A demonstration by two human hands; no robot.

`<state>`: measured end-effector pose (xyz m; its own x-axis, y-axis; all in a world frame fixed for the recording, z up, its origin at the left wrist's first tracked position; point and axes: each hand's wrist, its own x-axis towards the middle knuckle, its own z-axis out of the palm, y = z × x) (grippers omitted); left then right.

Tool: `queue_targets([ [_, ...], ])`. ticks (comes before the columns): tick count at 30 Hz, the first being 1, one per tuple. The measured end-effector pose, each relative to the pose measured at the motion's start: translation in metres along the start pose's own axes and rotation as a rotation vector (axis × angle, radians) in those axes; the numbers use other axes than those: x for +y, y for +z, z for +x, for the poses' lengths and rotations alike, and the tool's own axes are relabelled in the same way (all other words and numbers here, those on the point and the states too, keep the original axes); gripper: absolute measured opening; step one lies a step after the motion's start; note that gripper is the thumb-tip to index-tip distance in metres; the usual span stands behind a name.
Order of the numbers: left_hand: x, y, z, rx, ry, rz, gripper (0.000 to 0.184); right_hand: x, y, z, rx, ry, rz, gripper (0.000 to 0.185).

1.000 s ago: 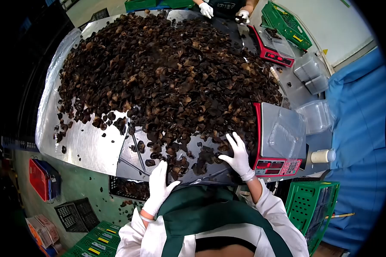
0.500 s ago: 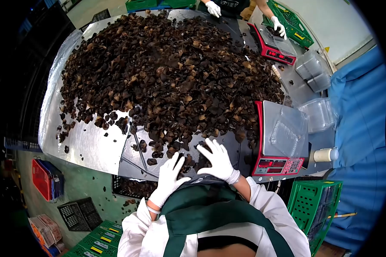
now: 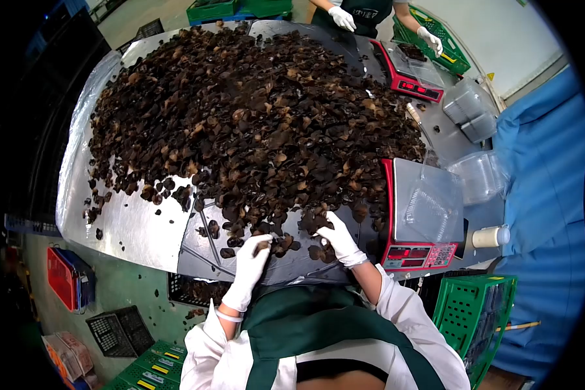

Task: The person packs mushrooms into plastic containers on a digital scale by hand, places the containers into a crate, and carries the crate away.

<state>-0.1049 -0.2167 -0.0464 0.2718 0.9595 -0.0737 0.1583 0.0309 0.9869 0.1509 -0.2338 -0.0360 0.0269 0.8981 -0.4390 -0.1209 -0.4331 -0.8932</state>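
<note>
A wide heap of dark brown wood ear mushrooms point(image 3: 260, 123) covers most of the metal table point(image 3: 143, 227). My left hand point(image 3: 249, 265), in a white glove, is at the near edge with its fingers curled round a small brownish piece of mushroom. To the right, my gloved right hand point(image 3: 342, 242) has its thumb and fingers bent around a clump of wood ear mushrooms point(image 3: 315, 223) at the heap's front. Several loose pieces point(image 3: 283, 245) lie between both hands.
On my right stands a red scale point(image 3: 417, 255) with a clear plastic tray point(image 3: 429, 211) on it. Beyond are stacked clear containers point(image 3: 478, 175), a white jar point(image 3: 491, 236) and a second scale point(image 3: 409, 68). Across the table, a co-worker's gloved hand point(image 3: 430, 41) is above that scale.
Both my hands went from spread fingers to curled ones around mushroom pieces. The dark cloth at the table edge is no longer bunched under them. The co-worker's hand lifted off the far scale.
</note>
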Motion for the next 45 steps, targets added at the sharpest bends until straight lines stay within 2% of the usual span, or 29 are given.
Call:
queue_targets([
  [1,0.015,-0.002,0.003,0.007,-0.243,-0.240,0.022,0.004,0.004,0.005,-0.013,-0.022,0.286,0.032],
  [3,0.019,-0.007,0.010,-0.005,-0.398,-0.677,0.032,0.003,0.000,0.004,-0.042,0.145,0.596,0.030],
  [5,0.016,-0.004,0.018,-0.074,-0.437,-1.109,0.044,0.007,0.001,0.004,-0.045,0.125,0.630,0.032],
  [6,0.020,-0.003,0.022,-0.144,-0.421,-1.214,0.053,0.004,0.004,0.002,-0.090,0.146,0.757,0.034],
  [7,0.023,-0.002,0.024,-0.150,-0.438,-1.286,0.054,0.003,0.007,0.000,-0.135,0.167,0.886,0.035],
  [11,0.042,0.011,0.034,-0.209,-0.421,-1.423,0.053,-0.019,0.022,-0.013,-0.116,0.188,1.046,0.038],
  [13,0.051,0.021,0.037,-0.238,-0.445,-1.532,0.052,-0.028,0.023,-0.019,-0.149,0.133,1.055,0.040],
  [15,0.062,0.032,0.037,-0.243,-0.507,-1.578,0.051,-0.040,0.024,-0.031,-0.022,0.081,0.980,0.040],
  [17,0.063,0.044,0.040,-0.319,-0.496,-1.630,0.056,-0.039,0.015,-0.035,0.005,0.030,0.990,0.040],
  [21,0.081,0.075,0.052,-0.390,-0.551,-1.671,0.056,-0.054,-0.021,-0.053,-0.040,-0.089,1.041,0.042],
  [23,0.092,0.097,0.060,-0.443,-0.546,-1.598,0.056,-0.073,-0.043,-0.068,0.067,-0.125,0.983,0.042],
  [25,0.107,0.125,0.071,-0.523,-0.533,-1.582,0.056,-0.082,-0.075,-0.079,0.027,-0.266,0.936,0.041],
  [27,0.121,0.159,0.080,-0.562,-0.517,-1.503,0.055,-0.090,-0.109,-0.088,0.101,-0.324,0.907,0.041],
  [28,0.125,0.177,0.086,-0.627,-0.484,-1.409,0.054,-0.102,-0.118,-0.096,0.267,-0.319,0.884,0.041],
  [29,0.129,0.193,0.091,-0.684,-0.452,-1.314,0.054,-0.100,-0.142,-0.101,0.200,-0.369,0.864,0.039],
  [32,0.147,0.241,0.091,-0.564,-0.487,-1.191,0.043,-0.115,-0.177,-0.117,0.432,-0.460,0.695,0.029],
  [33,0.152,0.254,0.089,-0.500,-0.507,-1.153,0.038,-0.110,-0.194,-0.116,0.433,-0.442,0.694,0.024],
  [34,0.154,0.268,0.090,-0.468,-0.511,-1.124,0.030,-0.104,-0.208,-0.117,0.449,-0.430,0.623,0.027],
  [36,0.162,0.291,0.088,-0.442,-0.412,-0.967,0.029,-0.096,-0.227,-0.119,0.466,-0.415,0.562,0.030],
  [38,0.149,0.306,0.088,-0.486,-0.334,-0.848,0.030,-0.092,-0.236,-0.118,0.474,-0.365,0.665,0.031],
  [39,0.150,0.315,0.086,-0.458,-0.356,-0.826,0.033,-0.091,-0.240,-0.118,0.454,-0.370,0.705,0.030],
  [42,0.139,0.326,0.087,-0.403,-0.252,-0.669,0.032,-0.089,-0.251,-0.117,0.404,-0.395,0.761,0.026],
  [44,0.130,0.332,0.086,-0.262,0.044,-0.347,0.032,-0.079,-0.264,-0.114,0.310,-0.399,0.792,0.027],
  [45,0.135,0.334,0.082,-0.258,0.042,-0.344,0.032,-0.078,-0.266,-0.113,0.306,-0.396,0.795,0.027],
])
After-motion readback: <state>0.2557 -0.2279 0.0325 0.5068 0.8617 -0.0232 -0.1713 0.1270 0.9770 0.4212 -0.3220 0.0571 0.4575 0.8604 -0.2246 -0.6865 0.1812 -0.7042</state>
